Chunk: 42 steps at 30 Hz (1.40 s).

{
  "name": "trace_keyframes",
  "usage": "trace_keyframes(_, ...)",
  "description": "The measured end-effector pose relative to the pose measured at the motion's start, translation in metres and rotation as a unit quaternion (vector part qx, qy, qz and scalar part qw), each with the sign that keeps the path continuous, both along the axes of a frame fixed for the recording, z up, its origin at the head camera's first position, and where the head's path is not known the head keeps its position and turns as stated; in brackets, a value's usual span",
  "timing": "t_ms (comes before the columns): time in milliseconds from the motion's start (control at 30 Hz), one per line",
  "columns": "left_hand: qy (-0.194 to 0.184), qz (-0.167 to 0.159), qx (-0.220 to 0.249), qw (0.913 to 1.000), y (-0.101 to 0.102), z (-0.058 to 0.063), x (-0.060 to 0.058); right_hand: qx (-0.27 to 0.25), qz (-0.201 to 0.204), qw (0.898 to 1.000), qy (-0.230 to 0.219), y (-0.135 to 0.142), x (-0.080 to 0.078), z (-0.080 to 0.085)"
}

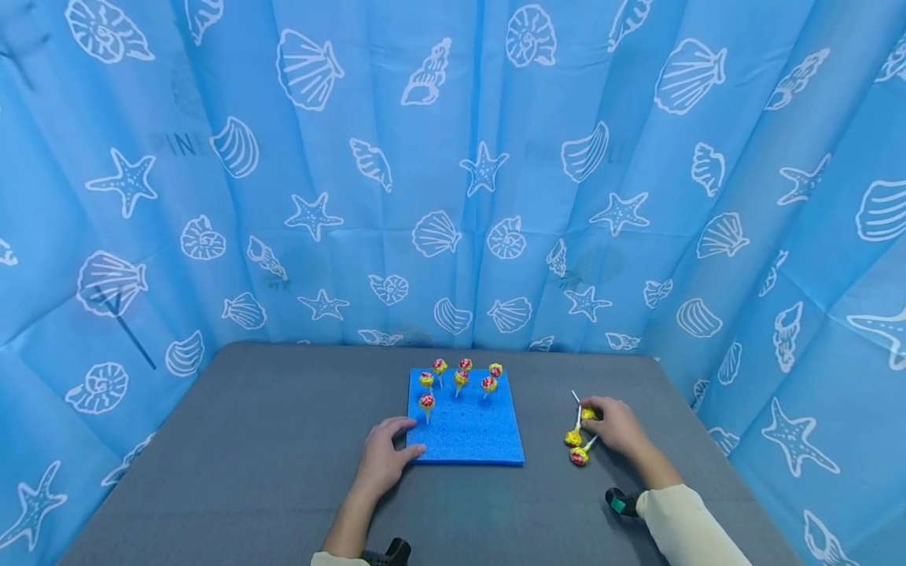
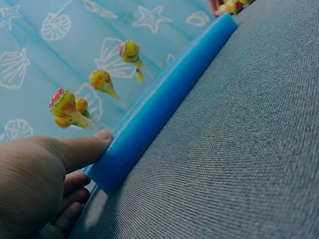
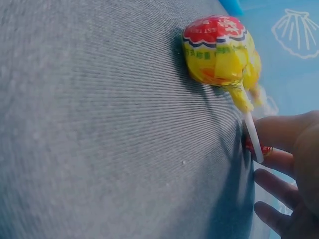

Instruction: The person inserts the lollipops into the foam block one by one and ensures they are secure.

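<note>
A blue foam block [image 1: 470, 442] lies on the table, with several wrapped yellow-and-red lollipops [image 1: 462, 378] standing by their sticks in its back and left parts. At its left edge rests my left hand [image 1: 382, 457]. In the left wrist view the left thumb [image 2: 87, 149] touches the block's near corner, while the other fingers lie loosely along its side. Right of the block, my right hand [image 1: 617, 426] pinches a lollipop [image 1: 588, 413] between thumb and fingers at the tabletop. Two more lollipops [image 1: 579, 456] lie beside that hand; one looms large [image 3: 217, 52] in the right wrist view.
The grey cloth-covered table [image 1: 283, 440] reaches back to a blue curtain [image 1: 396, 196] printed with white shells and starfish. Small holes show in the foam's front part. Black bands [image 1: 621, 501] are on both wrists.
</note>
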<state>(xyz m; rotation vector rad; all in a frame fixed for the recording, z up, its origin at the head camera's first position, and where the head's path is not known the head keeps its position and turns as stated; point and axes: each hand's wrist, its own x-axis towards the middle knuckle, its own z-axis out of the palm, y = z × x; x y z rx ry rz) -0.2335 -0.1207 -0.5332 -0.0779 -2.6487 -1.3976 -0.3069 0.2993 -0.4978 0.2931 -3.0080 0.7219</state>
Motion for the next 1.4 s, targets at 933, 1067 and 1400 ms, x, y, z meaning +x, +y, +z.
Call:
trace_keyframes(933,0.006,0.002,0.002,1.0000,0.000,-0.001,0.000,-0.092,-0.047,0.994,0.044,-0.009,0.002,0.010)
trace_keyframes(1067,0.007,-0.001,0.005,1.0000,0.000,-0.001,-0.001,-0.112,-0.055,0.991,0.045,-0.013,0.003,0.016)
trace_keyframes(1400,0.004,0.004,0.007,1.0000,0.001,0.001,0.000,-0.142,-0.061,0.987,0.053,-0.029,0.011,0.029)
